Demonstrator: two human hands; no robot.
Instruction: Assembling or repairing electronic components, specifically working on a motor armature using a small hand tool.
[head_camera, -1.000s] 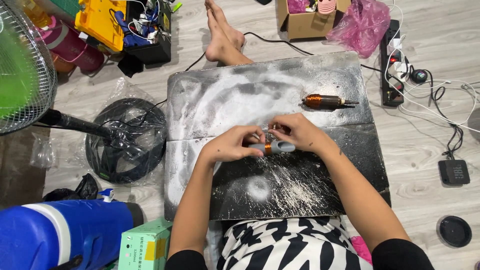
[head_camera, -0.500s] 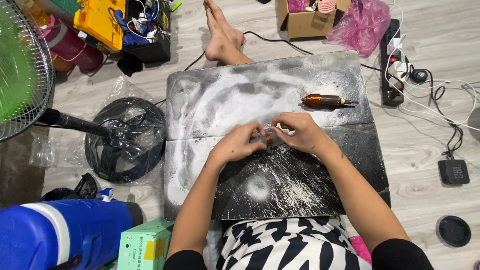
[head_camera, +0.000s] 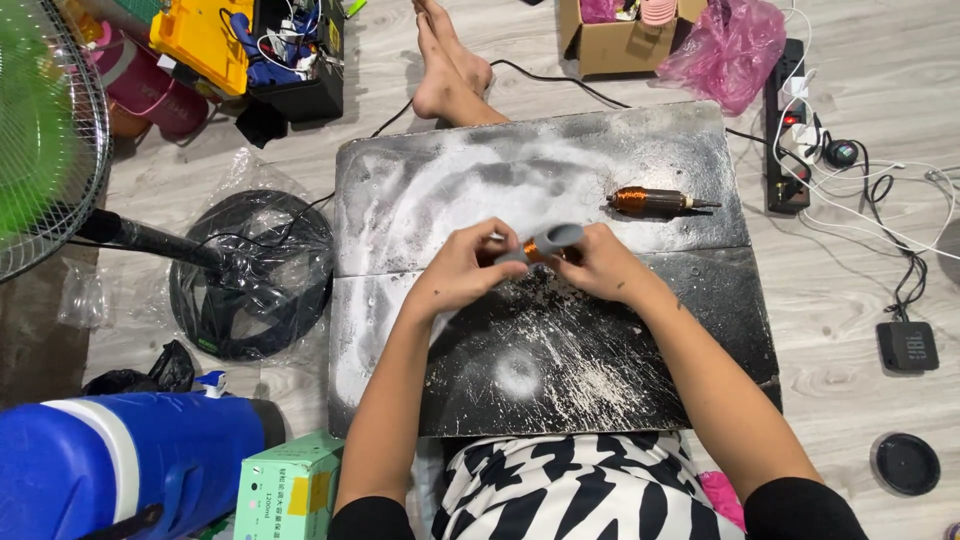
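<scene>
Roughly, by label, from the head view:

Left hand: the left hand (head_camera: 462, 268) hovers over the middle of the dusty black board (head_camera: 640, 350), fingers curled and pinched on the left end of a small copper-wound part (head_camera: 533, 251).

Right hand: the right hand (head_camera: 598, 265) meets it from the right, fingertips pressed on the same part and on a grey strip (head_camera: 553, 240) that arches over it.

Copper-wound part: held between both hands just above the board's centre seam; only a sliver of orange winding shows, so its full shape cannot be made out, though it may be a small motor rotor.

Grey strip: bent over the top of the part, one end under the right thumb; it looks like tape or thin sleeve.

Second rotor: a copper-wound rotor with a shaft (head_camera: 655, 201) lies on the far half of the board, right of the hands and well apart from them.

Board: two dark panels smeared with white powder, lying on the wooden floor.

Left side: a fan stand base wrapped in clear plastic (head_camera: 250, 272), with a blue container (head_camera: 120, 465) and a green box (head_camera: 285, 490) nearer.

Right side: a power strip (head_camera: 785, 120) far, a small black speaker (head_camera: 908, 346) and a round black lid (head_camera: 905, 463) nearer.

Far edge: bare feet (head_camera: 450, 70) touching the board, a cardboard box (head_camera: 610, 40) and a pink bag (head_camera: 725, 45).
</scene>
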